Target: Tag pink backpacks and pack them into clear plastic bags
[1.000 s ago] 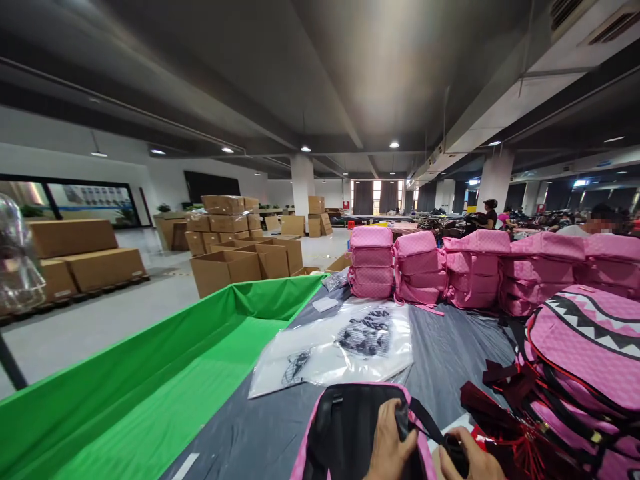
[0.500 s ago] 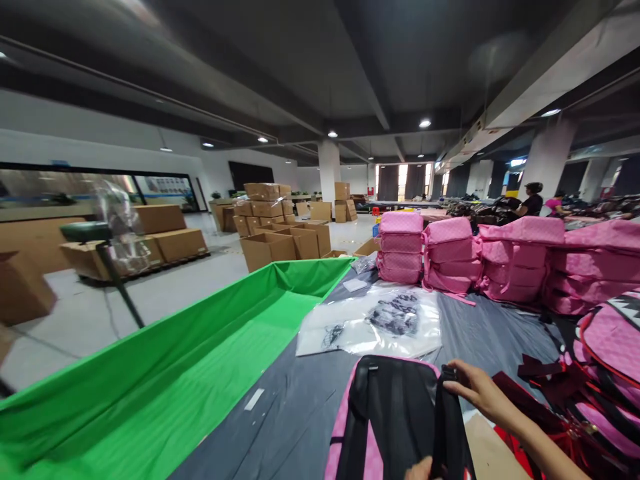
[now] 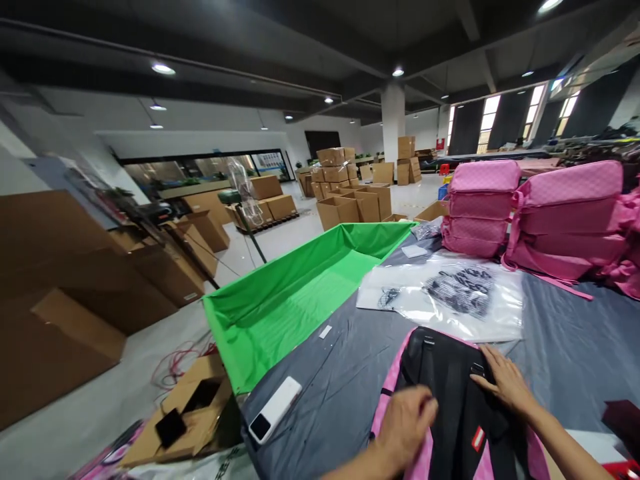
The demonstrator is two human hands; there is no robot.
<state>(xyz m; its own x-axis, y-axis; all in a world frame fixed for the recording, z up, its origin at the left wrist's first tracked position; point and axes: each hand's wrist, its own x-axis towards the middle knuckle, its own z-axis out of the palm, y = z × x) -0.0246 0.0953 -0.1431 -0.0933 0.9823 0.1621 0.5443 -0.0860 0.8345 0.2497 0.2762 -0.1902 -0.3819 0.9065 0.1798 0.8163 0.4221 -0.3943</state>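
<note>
A pink backpack (image 3: pixel 481 460) lies on the grey-covered table, its black padded back and shoulder straps facing up. My left hand (image 3: pixel 407 423) is over the backpack's left strap with its fingers curled in; what is inside them, if anything, is hidden. Fingers stretched, my right hand (image 3: pixel 505 380) rests open on the upper right edge, beside a strap buckle. A small red label (image 3: pixel 478 439) shows on the right strap. Just beyond the backpack lie clear plastic bags (image 3: pixel 445 293) with black print.
Stacked pink backpacks (image 3: pixel 481 207) line the table's far right. A white phone-like device (image 3: pixel 275 410) lies near the left edge. A green fabric trough (image 3: pixel 300 300) borders the table. An open carton (image 3: pixel 200 407) stands low left; more cartons (image 3: pixel 355 203) fill the floor beyond.
The view has turned left. My right hand has released the black strap and now lies flat on the backpack's upper right. My left hand has moved from the right strap to the left side.
</note>
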